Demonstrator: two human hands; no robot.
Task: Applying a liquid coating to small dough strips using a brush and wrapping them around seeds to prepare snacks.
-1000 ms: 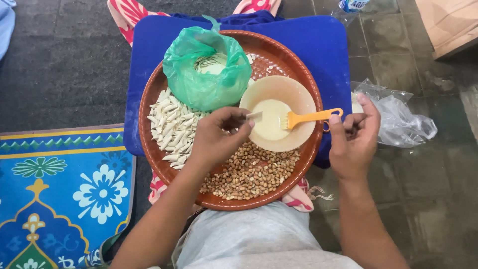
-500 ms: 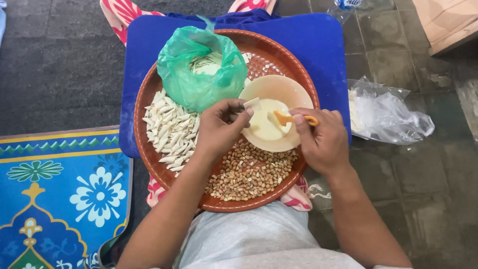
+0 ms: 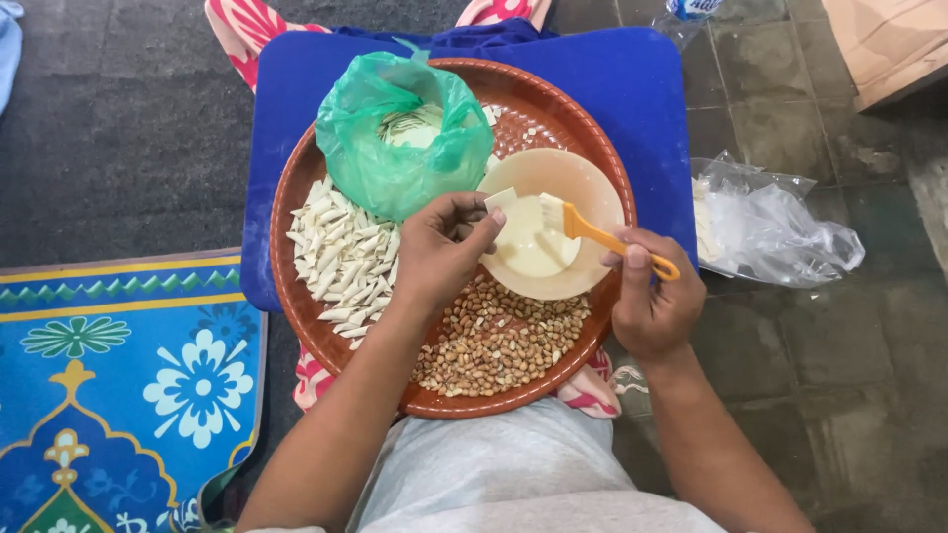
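Grey stone floor (image 3: 810, 395) ran under everything, with a blue patterned mat (image 3: 109, 395) at its left edge and a crumpled clear bag (image 3: 780, 222) lying to the right. On the person's lap sat a blue board (image 3: 632, 89), and on that a round brown tray (image 3: 553, 109). A green bag (image 3: 395, 148) stood open at the tray's far left, a heap of pale folded strips (image 3: 341, 257) lay along the left rim, and peanuts (image 3: 504, 341) filled the near part. At the tray's right side rested a beige bowl (image 3: 592, 188) holding a pool of white paste (image 3: 533, 247). The left hand (image 3: 439, 257) was curled, its thumb and fingertips pinching a small white square wrapper (image 3: 500, 199) just over the bowl's left rim. The right hand (image 3: 657, 301) was closed around the handle of an orange brush (image 3: 602, 235), whose pale bristles lay over the paste, close beside the wrapper. Both forearms reached in from the near edge.
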